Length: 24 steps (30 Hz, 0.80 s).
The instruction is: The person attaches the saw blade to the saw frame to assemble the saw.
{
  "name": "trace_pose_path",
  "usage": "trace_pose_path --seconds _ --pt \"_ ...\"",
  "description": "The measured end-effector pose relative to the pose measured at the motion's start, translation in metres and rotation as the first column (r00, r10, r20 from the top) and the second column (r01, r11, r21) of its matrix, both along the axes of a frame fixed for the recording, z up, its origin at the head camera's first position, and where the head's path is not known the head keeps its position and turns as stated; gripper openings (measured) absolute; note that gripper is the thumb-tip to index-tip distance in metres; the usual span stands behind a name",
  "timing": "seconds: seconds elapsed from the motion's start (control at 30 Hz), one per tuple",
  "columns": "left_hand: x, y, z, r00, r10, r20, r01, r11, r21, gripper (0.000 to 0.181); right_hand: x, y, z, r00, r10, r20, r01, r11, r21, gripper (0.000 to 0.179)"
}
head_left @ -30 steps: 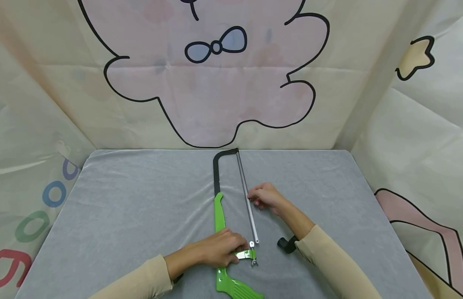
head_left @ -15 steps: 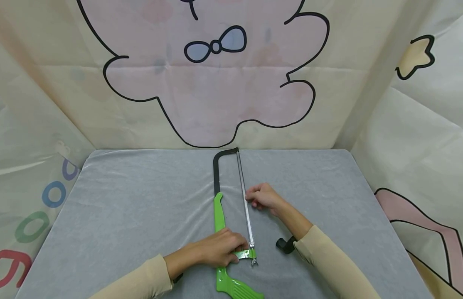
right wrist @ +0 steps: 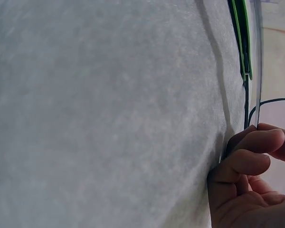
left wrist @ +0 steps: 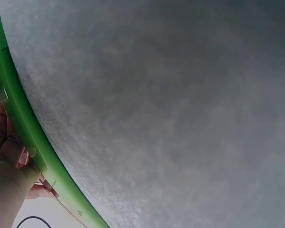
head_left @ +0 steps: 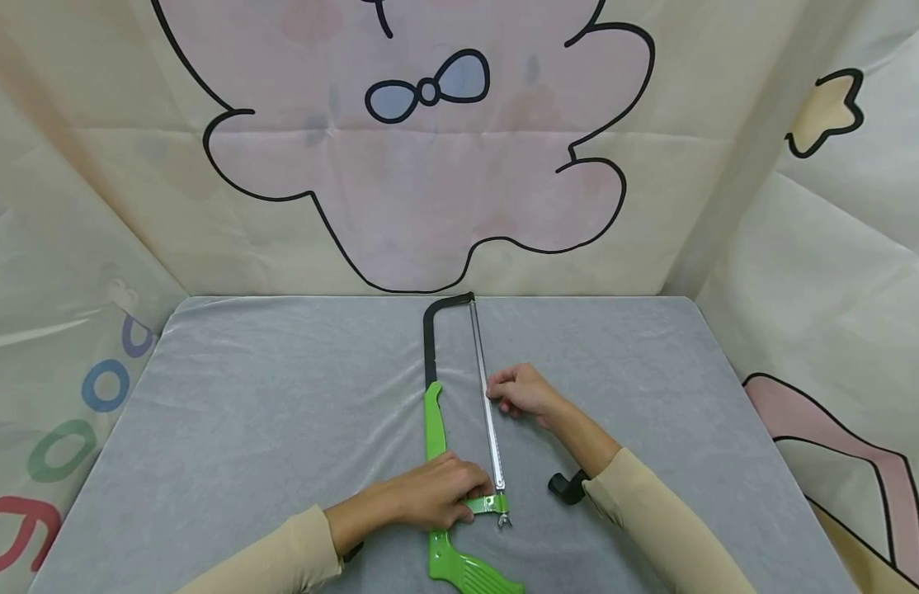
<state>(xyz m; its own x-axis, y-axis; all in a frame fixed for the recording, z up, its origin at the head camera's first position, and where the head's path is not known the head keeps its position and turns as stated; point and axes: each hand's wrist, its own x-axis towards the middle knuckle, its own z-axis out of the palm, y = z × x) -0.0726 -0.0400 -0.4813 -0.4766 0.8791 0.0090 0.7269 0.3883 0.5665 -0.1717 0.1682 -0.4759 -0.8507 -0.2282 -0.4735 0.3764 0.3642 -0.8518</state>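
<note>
A hacksaw (head_left: 435, 425) with a green handle and black front frame lies on the grey cloth, its handle toward me. My left hand (head_left: 440, 492) reaches across the frame and grips the green crosspiece (head_left: 483, 505), which ends in a wing nut (head_left: 504, 520). The silver blade (head_left: 480, 351) runs from the far frame tip down to the pin at that crosspiece, its near end overlapping the pin. With thumb and curled fingers, my right hand (head_left: 525, 391) pinches the blade near its middle. In the left wrist view the green frame (left wrist: 26, 114) crosses in front of the left fingers, partly hiding them.
Grey cloth (head_left: 281, 396) covers the table, with a few creases by the saw. A printed curtain (head_left: 519, 181) hangs behind the far edge, where the saw's tip lies. The black wrist camera (head_left: 567, 487) sits under the right forearm.
The right hand has shifted slightly left, swinging the blade's near end from beside the crosspiece pin to over it. The left hand and the saw frame have stayed put.
</note>
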Motion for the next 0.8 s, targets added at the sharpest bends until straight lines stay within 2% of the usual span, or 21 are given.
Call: trace_pose_path --seconds 0.23,0.6,0.8 --pt "0.0 0.0002 -0.0003 1.0 0.0 -0.005 0.0 1.0 0.002 0.031 0.0003 -0.001 -0.0013 1.0 -0.006 0.006 0.006 1.0 0.003 0.015" --pt "0.001 -0.0008 0.0016 1.0 0.016 0.003 -0.016 1.0 -0.019 0.031 0.0019 0.0005 0.0004 1.0 0.012 -0.012 -0.012 1.0 0.016 0.02" --pt "0.0014 -0.0007 0.0021 1.0 0.015 0.008 -0.015 1.0 -0.012 0.031 0.0066 0.0037 0.003 0.997 0.011 -0.07 -0.007 0.999 0.053 0.02"
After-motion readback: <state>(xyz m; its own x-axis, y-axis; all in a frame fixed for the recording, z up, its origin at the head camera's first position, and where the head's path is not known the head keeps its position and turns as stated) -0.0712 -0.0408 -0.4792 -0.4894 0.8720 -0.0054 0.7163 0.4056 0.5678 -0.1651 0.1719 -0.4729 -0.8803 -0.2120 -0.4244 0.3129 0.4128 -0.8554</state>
